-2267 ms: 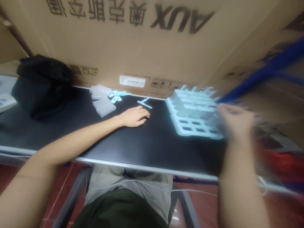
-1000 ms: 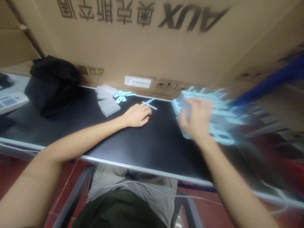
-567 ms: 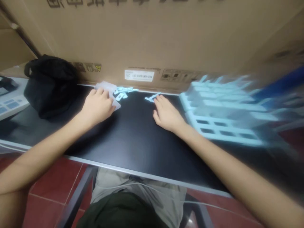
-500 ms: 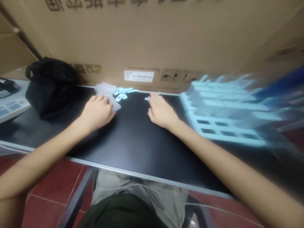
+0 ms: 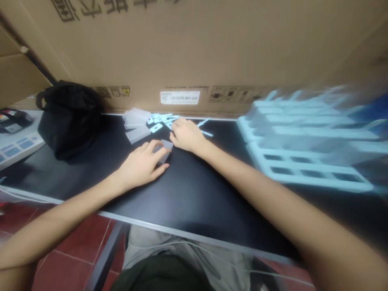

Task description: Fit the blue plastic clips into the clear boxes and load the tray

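Observation:
My left hand (image 5: 141, 163) is closed around a small translucent plastic box (image 5: 167, 146), thumb in front and fingers over its top, low over the black table. Just to the right and farther back, my right hand (image 5: 188, 135) reaches into the light-blue plastic pieces (image 5: 157, 128), its fingers curled down among them. What its fingertips hold, if anything, is hidden. Several more translucent boxes (image 5: 138, 134) lie in a loose pile left of the blue pieces. Thin light-blue strips (image 5: 206, 133) lie right of my right hand.
A light-blue rack (image 5: 281, 169) with rectangular slots holds rows of translucent boxes at the right, blurred. A black bag (image 5: 68, 121) and a white box (image 5: 21, 139) stand at the left. A large cardboard box (image 5: 194, 52) walls off the table's back edge.
My left hand has moved right and nearer to me, taking a translucent box from the pile. My right hand has shifted left onto the blue pieces, uncovering the strips. The view has turned slightly.

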Motion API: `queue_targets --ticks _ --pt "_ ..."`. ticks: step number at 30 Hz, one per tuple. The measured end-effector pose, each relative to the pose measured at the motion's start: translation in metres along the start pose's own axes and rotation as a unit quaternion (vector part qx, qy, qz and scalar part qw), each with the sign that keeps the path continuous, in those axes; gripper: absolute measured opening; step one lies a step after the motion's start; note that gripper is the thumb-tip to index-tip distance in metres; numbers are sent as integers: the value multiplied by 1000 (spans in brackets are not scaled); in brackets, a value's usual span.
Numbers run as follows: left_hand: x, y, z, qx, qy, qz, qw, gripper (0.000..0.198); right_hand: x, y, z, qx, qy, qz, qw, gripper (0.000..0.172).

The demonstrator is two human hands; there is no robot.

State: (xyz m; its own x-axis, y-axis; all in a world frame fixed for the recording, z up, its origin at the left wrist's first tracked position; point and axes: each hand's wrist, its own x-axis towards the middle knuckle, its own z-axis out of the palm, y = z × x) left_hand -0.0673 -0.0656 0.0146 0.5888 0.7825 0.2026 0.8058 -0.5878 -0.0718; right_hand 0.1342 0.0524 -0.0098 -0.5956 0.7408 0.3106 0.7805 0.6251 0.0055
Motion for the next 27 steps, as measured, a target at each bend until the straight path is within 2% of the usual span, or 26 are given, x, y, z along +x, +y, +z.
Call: queue_targets --ticks 4,6,11,14,17,20,22,27 --pt "9 -3 8 -98 37 -8 995 52 -29 3 -15 -36 -5 60 998 39" --pt "18 -3 14 -150 67 1 986 51 -43 7 -25 -38 -24 90 995 33" --pt "46 3 29 -285 189 16 940 50 -76 21 -44 -16 -52 174 983 36" --pt "63 12 32 -326 234 24 915 53 -92 33 -54 14 -11 186 982 35" --pt "75 24 32 -314 264 27 912 49 -102 44 -67 92 47 185 977 21" --pt "81 32 35 -294 277 44 914 42 -107 48 -82 202 93 202 954 9" --pt "83 34 37 -302 276 56 911 46 -109 46 -90 284 110 206 930 4" --pt "86 37 44 -341 265 60 900 59 -112 37 -99 470 83 171 862 17"
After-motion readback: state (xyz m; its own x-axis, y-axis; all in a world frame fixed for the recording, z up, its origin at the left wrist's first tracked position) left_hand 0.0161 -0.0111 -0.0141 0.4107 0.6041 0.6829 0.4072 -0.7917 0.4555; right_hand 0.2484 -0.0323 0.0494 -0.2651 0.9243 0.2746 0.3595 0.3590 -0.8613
